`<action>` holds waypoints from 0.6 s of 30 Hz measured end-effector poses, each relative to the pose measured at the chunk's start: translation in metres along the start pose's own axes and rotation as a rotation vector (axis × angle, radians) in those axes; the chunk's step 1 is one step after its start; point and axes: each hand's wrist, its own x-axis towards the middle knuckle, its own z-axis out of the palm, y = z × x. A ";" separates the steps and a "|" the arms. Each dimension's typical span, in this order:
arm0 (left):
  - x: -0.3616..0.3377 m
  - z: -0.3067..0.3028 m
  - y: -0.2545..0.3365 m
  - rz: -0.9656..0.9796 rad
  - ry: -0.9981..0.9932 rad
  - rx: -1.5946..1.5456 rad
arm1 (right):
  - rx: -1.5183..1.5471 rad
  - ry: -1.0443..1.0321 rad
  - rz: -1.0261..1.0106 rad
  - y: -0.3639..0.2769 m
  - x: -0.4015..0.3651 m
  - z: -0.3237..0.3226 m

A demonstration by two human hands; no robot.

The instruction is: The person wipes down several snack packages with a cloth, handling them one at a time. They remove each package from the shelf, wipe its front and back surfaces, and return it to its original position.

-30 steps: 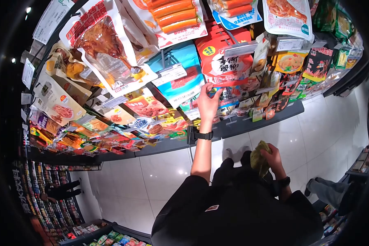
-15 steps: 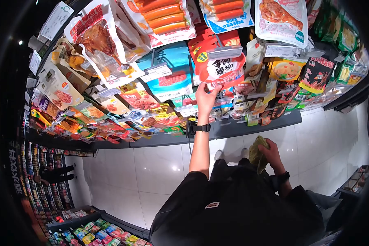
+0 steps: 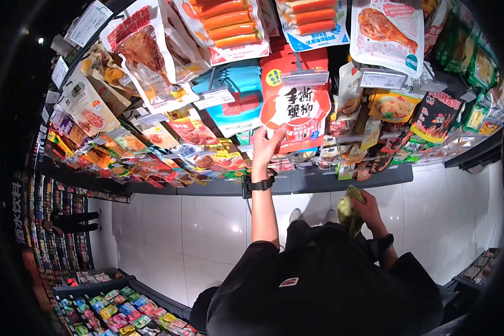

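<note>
A red snack bag (image 3: pixel 297 106) with large black characters hangs from a rack hook, a clear price-tag holder in front of its upper part. My left hand (image 3: pixel 267 147) pinches its lower left edge, the thumb lying on the front and the other fingers behind it. Down by my body, my right hand (image 3: pixel 368 209) is closed around a crumpled, green-gold packet (image 3: pixel 349 210); its printing is too small to read. Blue snack bags (image 3: pixel 229 92) hang just left of the red one.
Sausage packs (image 3: pixel 227 25) and a drumstick pack (image 3: pixel 387 36) hang above. Price tags (image 3: pixel 383 79) stick out from the rack, over its dark base ledge (image 3: pixel 341 180). Behind me stands a bin of colourful packets (image 3: pixel 123 313). Another person (image 3: pixel 73 221) is far left on the tiled floor.
The red bag, tilted and foreshortened before, now hangs flatter with more of its front showing. My left hand has shifted left and lower with its edge. My right hand keeps the packet.
</note>
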 end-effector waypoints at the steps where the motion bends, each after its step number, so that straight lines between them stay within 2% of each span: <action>1: -0.004 -0.013 0.001 -0.066 -0.041 0.061 | -0.002 -0.006 -0.003 -0.001 0.002 0.000; 4: -0.026 -0.010 0.036 -0.050 -0.073 -0.071 | -0.078 0.011 -0.045 -0.005 0.010 0.002; 8: -0.051 -0.022 0.044 -0.077 -0.203 -0.236 | -0.023 0.020 -0.043 -0.017 0.023 -0.006; 9: -0.060 -0.021 0.046 -0.067 -0.179 -0.251 | -0.001 0.047 -0.073 -0.024 0.025 -0.008; 12: -0.086 -0.017 0.040 -0.204 -0.275 -0.374 | 0.013 0.055 -0.059 -0.040 0.033 -0.011; 14: -0.109 -0.002 0.023 -0.259 -0.267 -0.523 | 0.365 0.014 -0.109 -0.069 0.026 -0.007; 15: -0.122 0.004 0.008 -0.330 -0.268 -0.593 | 0.521 -0.022 -0.048 -0.077 0.024 -0.006; 18: -0.152 0.026 -0.014 -0.477 -0.284 -0.762 | 0.464 -0.133 -0.113 -0.079 0.028 -0.005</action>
